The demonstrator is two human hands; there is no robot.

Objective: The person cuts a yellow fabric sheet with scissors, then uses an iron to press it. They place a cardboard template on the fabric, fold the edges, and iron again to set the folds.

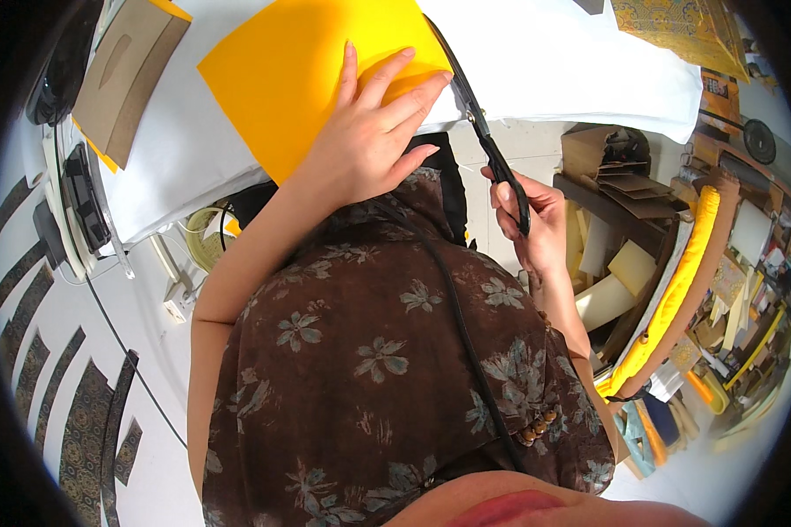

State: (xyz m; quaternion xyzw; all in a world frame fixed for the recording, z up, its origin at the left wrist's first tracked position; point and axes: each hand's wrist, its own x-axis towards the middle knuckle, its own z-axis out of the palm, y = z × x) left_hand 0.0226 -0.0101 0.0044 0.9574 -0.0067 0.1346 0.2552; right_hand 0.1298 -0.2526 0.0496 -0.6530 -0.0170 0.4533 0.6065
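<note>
A bright yellow sheet [273, 79], fabric or paper, lies on the white-covered table and overhangs its near edge. My left hand [360, 136] rests flat on the sheet's right part, fingers spread, holding nothing. Long black scissors [476, 119] are gripped in my right hand [540, 215], just off the table's front edge. Their blades point away from me and lie along the sheet's right edge, close to my left fingertips. Whether the blades are parted is hard to make out.
On the white-covered table [562, 61] are a brown board piece [125, 83] at left and a gold patterned box [681, 31] at far right. A bin with a yellow padded rim [676, 290] holds scraps at right. Dark patterned strips [84, 422] and a black cable [115, 316] lie at left.
</note>
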